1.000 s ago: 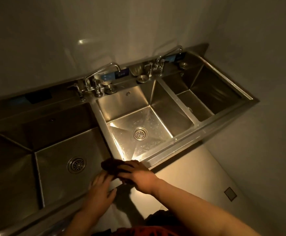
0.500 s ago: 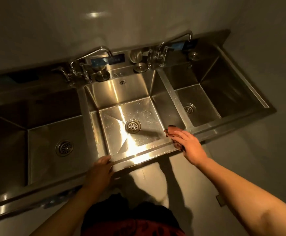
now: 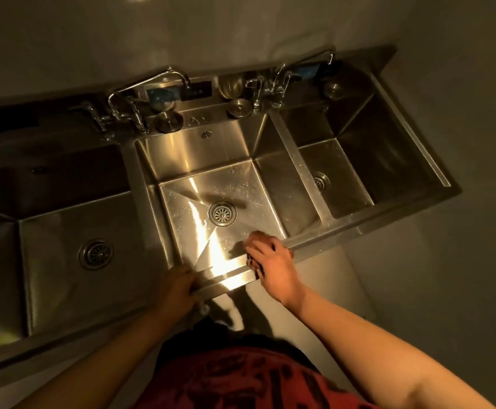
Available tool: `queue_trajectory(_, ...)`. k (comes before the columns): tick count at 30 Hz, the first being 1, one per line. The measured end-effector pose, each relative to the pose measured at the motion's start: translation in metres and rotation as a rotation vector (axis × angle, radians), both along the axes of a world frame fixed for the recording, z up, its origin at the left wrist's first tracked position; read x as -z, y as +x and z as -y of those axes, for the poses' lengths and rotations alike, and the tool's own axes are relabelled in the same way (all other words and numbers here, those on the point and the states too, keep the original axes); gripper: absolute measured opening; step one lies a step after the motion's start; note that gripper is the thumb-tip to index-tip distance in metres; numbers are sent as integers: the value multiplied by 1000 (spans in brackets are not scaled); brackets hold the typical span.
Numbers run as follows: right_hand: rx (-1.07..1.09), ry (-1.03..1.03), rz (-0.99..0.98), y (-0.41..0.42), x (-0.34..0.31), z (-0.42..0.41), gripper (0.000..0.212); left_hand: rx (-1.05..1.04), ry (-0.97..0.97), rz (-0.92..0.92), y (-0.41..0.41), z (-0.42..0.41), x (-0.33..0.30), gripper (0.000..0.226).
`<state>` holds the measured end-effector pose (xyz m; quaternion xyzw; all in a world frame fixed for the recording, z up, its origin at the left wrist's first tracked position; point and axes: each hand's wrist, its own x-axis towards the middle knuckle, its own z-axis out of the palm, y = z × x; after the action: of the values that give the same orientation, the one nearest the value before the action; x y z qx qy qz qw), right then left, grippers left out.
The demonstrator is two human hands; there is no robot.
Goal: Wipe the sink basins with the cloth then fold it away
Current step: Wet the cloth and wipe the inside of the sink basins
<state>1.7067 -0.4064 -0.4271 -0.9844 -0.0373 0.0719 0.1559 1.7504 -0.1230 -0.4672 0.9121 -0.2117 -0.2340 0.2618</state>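
A person stands over a long stainless steel three-basin sink point(image 3: 359, 224) set against a pale wall, seen from above in dim, warm light.

The right hand point(image 3: 273, 265) lies on the near rim of the middle basin point(image 3: 199, 152), towards its right end, fingers reaching over the edge. It presses a small dark reddish cloth point(image 3: 255, 237) against the rim and the top of the near inner wall. Only a bunched corner of the cloth shows past the fingertips, with a dark sliver under the palm, so its long axis cannot be told. The fingers look spread over the cloth, but whether they curl round it cannot be told.

The left hand point(image 3: 179, 286) grips the same near rim further left, fingers curled over the front edge as a brace. It holds no cloth.

The middle basin's round drain point(image 3: 222, 213) lies just beyond and slightly left of the cloth. The left basin point(image 3: 49, 231) and the right basin point(image 3: 388, 137) sit to either side in deeper shadow. Two chrome taps point(image 3: 152, 84) and several round metal strainer plugs point(image 3: 168, 121) line the far ledge.

The cloth is under the right hand alone, so that hand would likely carry any stroke, either left along the rim towards the bracing hand or away and down into the basin floor.
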Motion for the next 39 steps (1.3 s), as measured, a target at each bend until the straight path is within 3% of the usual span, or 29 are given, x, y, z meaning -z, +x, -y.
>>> queue_trajectory(4,-223,-9,-147,19,15,-76,45,-75,-51,-52,-8,-2,1,38)
queue_trajectory(7,-309,56,-196,30,21,-119,53,-284,-302,-163,-27,-9,-3,60)
queue_trajectory(9,-311,47,-176,33,25,-129,46,-387,-396,-205,-38,-12,-9,68)
queue_trajectory(13,-393,42,-166,40,27,-114,46,-424,-363,-148,-44,-2,-18,51)
queue_trajectory(15,-430,11,-167,44,26,-100,47,-380,-296,-90,-43,5,-20,43)
queue_trajectory(20,-382,44,-36,41,25,-36,44,-209,48,-83,-32,51,-14,68)
queue_trajectory(23,-316,121,-56,45,25,19,43,-161,154,-58,-24,92,-14,68)
queue_trajectory(26,-251,58,-167,52,28,87,39,-196,148,-82,-23,130,-15,63)
queue_trajectory(29,-250,53,-126,56,19,158,38,-183,155,-83,-22,166,-13,62)
queue_trajectory(32,-395,174,-79,57,11,205,37,-144,136,-87,-16,203,-11,62)
queue_trajectory(34,-453,134,-39,59,7,212,41,-117,114,-101,-10,231,-11,63)
queue_trajectory(37,-275,212,9,71,0,218,40,-33,77,-98,0,270,-10,71)
queue_trajectory(39,-164,346,101,85,-8,229,54,-17,37,-57,9,291,-11,75)
